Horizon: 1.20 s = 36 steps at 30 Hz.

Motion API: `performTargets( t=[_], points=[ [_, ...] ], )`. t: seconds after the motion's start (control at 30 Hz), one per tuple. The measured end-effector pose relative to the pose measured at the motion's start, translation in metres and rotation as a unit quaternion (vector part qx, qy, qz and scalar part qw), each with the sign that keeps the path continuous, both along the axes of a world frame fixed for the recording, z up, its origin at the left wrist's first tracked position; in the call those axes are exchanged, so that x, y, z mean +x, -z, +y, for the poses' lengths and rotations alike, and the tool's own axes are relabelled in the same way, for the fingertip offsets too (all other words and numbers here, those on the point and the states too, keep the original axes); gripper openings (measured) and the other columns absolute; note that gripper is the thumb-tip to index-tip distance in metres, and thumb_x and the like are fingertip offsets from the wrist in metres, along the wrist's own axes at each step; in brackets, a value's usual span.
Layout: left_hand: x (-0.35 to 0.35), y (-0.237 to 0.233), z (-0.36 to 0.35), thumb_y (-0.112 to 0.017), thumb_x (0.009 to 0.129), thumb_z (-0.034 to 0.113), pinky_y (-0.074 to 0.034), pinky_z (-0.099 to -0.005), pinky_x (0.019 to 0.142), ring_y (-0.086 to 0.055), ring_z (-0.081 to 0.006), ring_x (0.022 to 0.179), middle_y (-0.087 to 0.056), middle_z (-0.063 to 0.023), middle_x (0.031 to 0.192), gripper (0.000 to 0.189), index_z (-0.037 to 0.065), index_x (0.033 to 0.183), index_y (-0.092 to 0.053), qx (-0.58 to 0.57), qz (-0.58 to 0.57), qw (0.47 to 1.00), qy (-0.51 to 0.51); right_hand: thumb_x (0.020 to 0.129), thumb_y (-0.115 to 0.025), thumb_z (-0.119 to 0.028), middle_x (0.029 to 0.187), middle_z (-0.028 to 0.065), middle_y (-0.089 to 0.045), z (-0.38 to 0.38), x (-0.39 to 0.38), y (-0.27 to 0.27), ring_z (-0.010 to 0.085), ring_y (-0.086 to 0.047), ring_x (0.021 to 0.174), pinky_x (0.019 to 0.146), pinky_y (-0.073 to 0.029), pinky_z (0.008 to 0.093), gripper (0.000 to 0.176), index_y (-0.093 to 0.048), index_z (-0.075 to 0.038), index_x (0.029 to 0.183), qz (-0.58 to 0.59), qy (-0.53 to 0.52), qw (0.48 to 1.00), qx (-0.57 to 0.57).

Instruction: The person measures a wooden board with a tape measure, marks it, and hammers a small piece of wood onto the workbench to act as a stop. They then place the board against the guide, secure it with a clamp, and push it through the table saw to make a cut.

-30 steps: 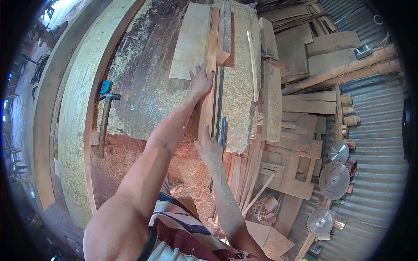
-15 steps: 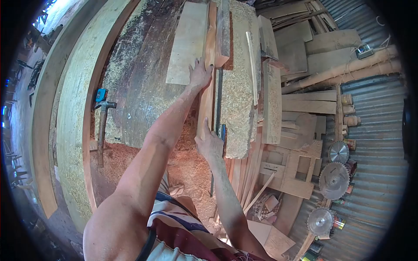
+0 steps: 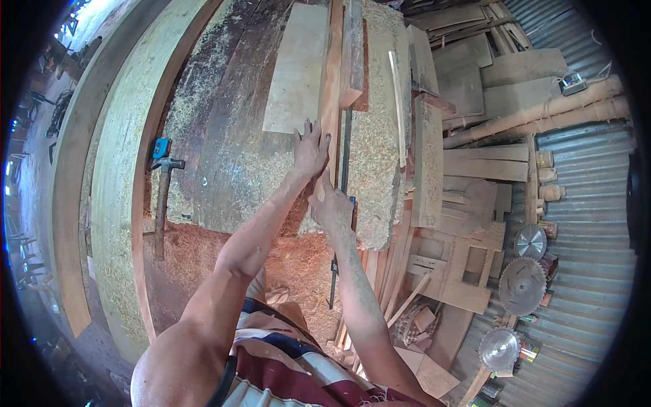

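Note:
A long narrow wooden strip (image 3: 331, 78) runs away from me along the bench, beside a thicker wooden block (image 3: 352, 57). My left hand (image 3: 311, 154) lies on the strip with its fingers stretched forward and apart. Just behind it, my right hand (image 3: 332, 209) grips the near end of the strip, thumb on the left side and index finger pointing along the top. A dark metal bar clamp (image 3: 345, 146) runs close to the right of the strip. On the left lies a pale flat board (image 3: 295, 71). The underside of the strip is hidden.
A hammer (image 3: 163, 197) and a blue tape measure (image 3: 161, 147) lie at the bench's left. Long planks (image 3: 112, 183) stand further left. Sawdust and shavings cover the bench (image 3: 237, 136). Circular saw blades (image 3: 522, 285) hang by the corrugated wall at right, near stacked boards (image 3: 485, 163).
My left hand has slid back along the strip towards me. My right hand has moved forward with the strip's near end, so the hands are now close together.

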<state>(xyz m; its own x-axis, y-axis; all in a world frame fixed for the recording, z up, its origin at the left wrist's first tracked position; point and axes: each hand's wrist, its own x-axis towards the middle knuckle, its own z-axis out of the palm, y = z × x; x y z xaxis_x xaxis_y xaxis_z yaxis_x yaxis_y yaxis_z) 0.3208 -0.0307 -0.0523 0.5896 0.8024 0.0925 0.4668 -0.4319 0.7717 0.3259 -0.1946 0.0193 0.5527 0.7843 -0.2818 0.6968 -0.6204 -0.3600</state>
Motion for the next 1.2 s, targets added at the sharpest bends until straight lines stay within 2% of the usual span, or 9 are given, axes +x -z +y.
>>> performTargets(
  t=[0.2,0.3,0.4,0.5,0.7,0.9,1.0,1.1,1.2],
  points=[
    [0.023,0.010,0.024,-0.044,0.110,0.039,-0.013,-0.0659,0.128,-0.031,-0.0502,0.155,-0.044,-0.0392,0.156,0.065,-0.003,0.159,-0.039,0.001,0.000,1.000,-0.008,0.091,-0.073,-0.037,0.089,0.0280,-0.072,0.023,0.016,-0.007,0.0439,-0.073,0.088,0.080,-0.058,0.0526,0.089,-0.035,-0.005,0.165,-0.005,-0.003,1.000,-0.015],
    [0.032,0.011,0.038,-0.044,0.109,0.040,-0.014,-0.0659,0.128,-0.030,-0.0495,0.156,-0.045,-0.0393,0.156,0.065,-0.002,0.158,-0.040,0.002,-0.008,1.000,-0.010,0.090,-0.074,-0.037,0.092,0.0291,-0.073,0.031,0.024,-0.002,0.0449,-0.073,0.091,0.081,-0.058,0.0535,0.088,-0.038,-0.005,0.163,-0.017,-0.015,0.999,0.041],
    [0.044,0.015,0.053,-0.046,0.108,0.039,-0.015,-0.0664,0.127,-0.030,-0.0493,0.156,-0.046,-0.0390,0.155,0.065,-0.002,0.158,-0.041,0.001,-0.008,1.000,-0.013,0.089,-0.075,-0.035,0.097,0.0298,-0.074,0.045,0.032,-0.003,0.0464,-0.073,0.095,0.083,-0.058,0.0546,0.086,-0.041,-0.004,0.162,-0.012,-0.010,0.999,0.035],
    [0.051,0.017,0.065,-0.046,0.108,0.039,-0.017,-0.0676,0.126,-0.031,-0.0497,0.156,-0.046,-0.0387,0.155,0.065,-0.002,0.158,-0.041,-0.001,-0.004,1.000,-0.013,0.090,-0.071,-0.034,0.094,0.0311,-0.074,0.055,0.041,-0.001,0.0468,-0.074,0.092,0.083,-0.058,0.0553,0.087,-0.035,-0.008,0.165,-0.011,-0.022,0.998,0.057],
    [0.066,0.010,0.087,-0.047,0.108,0.040,-0.019,-0.0693,0.125,-0.033,-0.0506,0.154,-0.046,-0.0379,0.155,0.066,-0.001,0.159,-0.041,-0.013,-0.001,1.000,-0.017,0.089,-0.071,-0.034,0.087,0.0279,-0.074,0.076,0.058,0.006,0.0459,-0.075,0.085,0.079,-0.058,0.0552,0.088,-0.035,-0.007,0.165,-0.038,-0.037,0.996,0.075],
    [0.079,0.011,0.107,-0.046,0.108,0.041,-0.020,-0.0687,0.125,-0.033,-0.0508,0.154,-0.045,-0.0381,0.157,0.067,0.000,0.161,-0.038,-0.014,0.017,1.000,-0.012,0.089,-0.071,-0.034,0.089,0.0272,-0.075,0.095,0.070,0.006,0.0448,-0.075,0.086,0.079,-0.059,0.0540,0.088,-0.036,-0.005,0.164,-0.047,-0.042,0.994,0.088],
    [0.086,0.014,0.113,-0.046,0.109,0.042,-0.021,-0.0686,0.125,-0.034,-0.0519,0.153,-0.045,-0.0391,0.155,0.067,0.001,0.161,-0.038,-0.007,0.006,1.000,-0.019,0.088,-0.075,-0.034,0.105,0.0265,-0.075,0.103,0.074,-0.002,0.0450,-0.073,0.097,0.086,-0.057,0.0547,0.089,-0.038,-0.005,0.163,-0.018,-0.022,0.998,0.061],
    [0.091,0.020,0.120,-0.048,0.108,0.043,-0.020,-0.0711,0.123,-0.037,-0.0540,0.149,-0.045,-0.0390,0.155,0.065,0.005,0.161,-0.041,-0.008,-0.022,0.999,-0.026,0.088,-0.074,-0.034,0.102,0.0282,-0.075,0.111,0.076,-0.010,0.0460,-0.073,0.098,0.085,-0.057,0.0551,0.089,-0.038,-0.005,0.163,-0.013,-0.018,0.998,0.057],
    [0.072,0.020,0.119,-0.051,0.108,0.039,-0.040,-0.0626,0.114,-0.060,-0.0479,0.132,-0.064,-0.0325,0.137,0.057,0.004,0.153,-0.053,0.066,0.064,0.995,0.024,0.088,-0.073,-0.032,0.100,0.0282,-0.075,0.119,0.080,-0.012,0.0463,-0.073,0.096,0.084,-0.057,0.0552,0.086,-0.039,-0.006,0.163,-0.020,-0.016,0.998,0.060]
  ],
)
